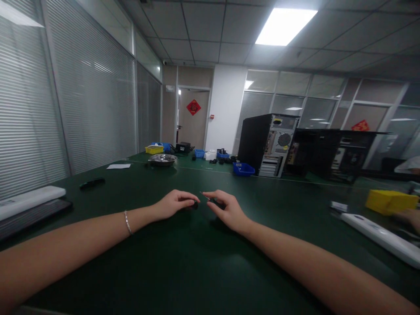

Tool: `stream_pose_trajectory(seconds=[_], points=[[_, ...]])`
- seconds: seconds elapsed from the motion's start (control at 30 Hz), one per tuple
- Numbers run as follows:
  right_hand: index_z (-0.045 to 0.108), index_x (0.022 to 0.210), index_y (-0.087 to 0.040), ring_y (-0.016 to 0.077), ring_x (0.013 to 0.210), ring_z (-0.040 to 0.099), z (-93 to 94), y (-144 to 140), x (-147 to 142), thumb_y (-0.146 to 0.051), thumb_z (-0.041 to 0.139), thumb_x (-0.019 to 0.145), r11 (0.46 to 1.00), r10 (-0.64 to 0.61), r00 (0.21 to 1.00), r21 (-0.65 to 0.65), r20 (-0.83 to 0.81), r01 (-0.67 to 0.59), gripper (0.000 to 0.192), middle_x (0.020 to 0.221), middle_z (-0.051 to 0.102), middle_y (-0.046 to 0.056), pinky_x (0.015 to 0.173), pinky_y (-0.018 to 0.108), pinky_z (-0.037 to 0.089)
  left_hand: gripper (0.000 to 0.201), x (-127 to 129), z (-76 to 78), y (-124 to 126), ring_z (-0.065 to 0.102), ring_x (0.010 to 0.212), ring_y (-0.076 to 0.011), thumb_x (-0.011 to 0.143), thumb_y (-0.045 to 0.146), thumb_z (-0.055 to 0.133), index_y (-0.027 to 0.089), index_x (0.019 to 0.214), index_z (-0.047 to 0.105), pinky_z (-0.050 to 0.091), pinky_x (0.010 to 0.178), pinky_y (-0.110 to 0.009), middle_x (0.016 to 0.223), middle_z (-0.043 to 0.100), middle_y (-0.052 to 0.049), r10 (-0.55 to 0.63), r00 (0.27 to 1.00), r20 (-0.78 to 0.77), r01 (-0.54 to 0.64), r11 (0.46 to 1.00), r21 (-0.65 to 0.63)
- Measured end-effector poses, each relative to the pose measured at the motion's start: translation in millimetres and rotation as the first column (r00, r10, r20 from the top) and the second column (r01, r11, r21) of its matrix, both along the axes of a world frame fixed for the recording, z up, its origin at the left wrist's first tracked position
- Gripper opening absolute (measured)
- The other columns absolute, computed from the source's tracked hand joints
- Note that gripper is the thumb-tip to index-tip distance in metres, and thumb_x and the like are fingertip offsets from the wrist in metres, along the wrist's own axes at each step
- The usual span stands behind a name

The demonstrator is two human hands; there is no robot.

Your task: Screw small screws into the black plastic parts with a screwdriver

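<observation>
Over the dark green table (183, 258), both my hands are close together near the middle of the head view. My left hand (173, 204), with a bracelet (127, 222) at the wrist, pinches a small black part (196, 204) between thumb and fingertips. Too little of the part shows to tell its kind. In my right hand (229, 210) is a slim tool (215, 201) with a dark handle and a thin metal shaft, which looks like a small screwdriver. Its tip points left and up, just beside the black part; whether they touch I cannot tell.
Computer towers (256, 142) stand at the back right, behind a blue bin (243, 169). A metal bowl (163, 160) and a yellow tray (154, 149) are at the back left. Long white bars lie at both sides. Another person's hand (410, 217) is near a yellow box (390, 202).
</observation>
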State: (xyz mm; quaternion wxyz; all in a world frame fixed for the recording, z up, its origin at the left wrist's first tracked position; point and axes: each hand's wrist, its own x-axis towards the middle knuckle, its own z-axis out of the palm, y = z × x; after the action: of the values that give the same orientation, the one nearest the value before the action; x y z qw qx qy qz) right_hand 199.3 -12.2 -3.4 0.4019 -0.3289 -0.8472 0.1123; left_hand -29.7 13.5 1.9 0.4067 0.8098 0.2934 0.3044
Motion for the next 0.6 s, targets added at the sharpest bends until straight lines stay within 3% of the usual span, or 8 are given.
stream_pose_trajectory(seconds=[0.13, 0.33, 0.47, 0.6], points=[[0.059, 0.113, -0.021, 0.0154, 0.079, 0.054, -0.3, 0, 1, -0.023, 0.054, 0.085, 1.0, 0.013, 1.0, -0.01, -0.024, -0.014, 0.028, 0.093, 0.061, 0.005, 0.067, 0.027, 0.041, 0.025, 1, 2.6, -6, 0.054, 0.095, -0.0177, 0.087, 0.032, 0.049, 0.024, 0.103, 0.067, 0.041, 0.086, -0.027, 0.102, 0.057, -0.004, -0.156, 0.953, -0.259, 0.209, 0.958, 0.195], [0.058, 0.114, -0.021, 0.0162, 0.085, 0.055, -2.1, 1, 1, -0.023, 0.054, 0.085, 0.997, 0.07, 0.997, -0.031, -0.036, -0.071, 0.03, 0.096, 0.061, 0.005, 0.071, 0.027, 0.043, 0.029, 6, 3.4, -11, 0.045, 0.107, -0.0189, 0.091, 0.033, 0.04, 0.031, 0.111, 0.062, 0.036, 0.094, -0.029, 0.112, 0.047, -0.004, -0.162, 0.905, -0.393, 0.287, 0.916, 0.281], [0.059, 0.112, -0.02, 0.0146, 0.076, 0.054, -1.2, 1, 1, -0.023, 0.054, 0.085, 0.999, 0.029, 0.999, -0.028, -0.039, -0.03, 0.028, 0.094, 0.061, 0.004, 0.065, 0.026, 0.041, 0.034, 5, -0.7, -10, 0.046, 0.107, -0.0191, 0.091, 0.034, 0.041, 0.027, 0.123, 0.05, 0.036, 0.095, -0.032, 0.117, 0.046, -0.006, -0.13, 0.94, -0.317, 0.236, 0.916, 0.324], [0.06, 0.102, -0.018, 0.0132, 0.068, 0.051, 2.7, 0, 0, -0.025, 0.053, 0.086, 0.999, 0.007, 1.0, -0.049, -0.027, -0.008, 0.019, 0.084, 0.06, 0.003, 0.06, 0.025, 0.039, 0.035, 7, 1.8, -17, 0.051, 0.09, -0.018, 0.085, 0.045, 0.047, 0.02, 0.109, 0.053, 0.043, 0.08, -0.03, 0.102, 0.052, -0.005, 0.057, 0.965, -0.257, 0.049, 0.921, 0.387]])
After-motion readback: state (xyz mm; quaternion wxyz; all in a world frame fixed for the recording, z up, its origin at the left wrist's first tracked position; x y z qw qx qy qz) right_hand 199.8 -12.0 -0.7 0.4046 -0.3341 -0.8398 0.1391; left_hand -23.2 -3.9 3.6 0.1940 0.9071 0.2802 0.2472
